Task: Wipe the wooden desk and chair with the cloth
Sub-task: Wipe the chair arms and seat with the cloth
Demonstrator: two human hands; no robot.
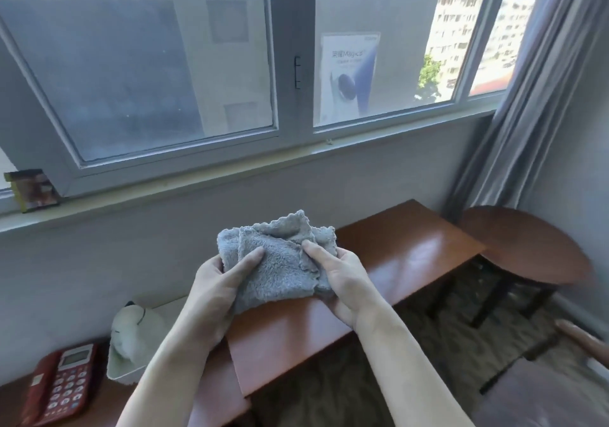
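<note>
cloth (280, 261) bunched, gripped by left hand (214, 291) and right hand (342, 281) above desk (395, 261).

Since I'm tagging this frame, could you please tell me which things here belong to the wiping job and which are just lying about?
Belongs to the job:
- grey cloth, bunched, in the grip of the left hand and right hand
- wooden desk

Just lying about:
- red telephone
- white plush toy
- round side table
- small box on the sill
- curtain
</note>
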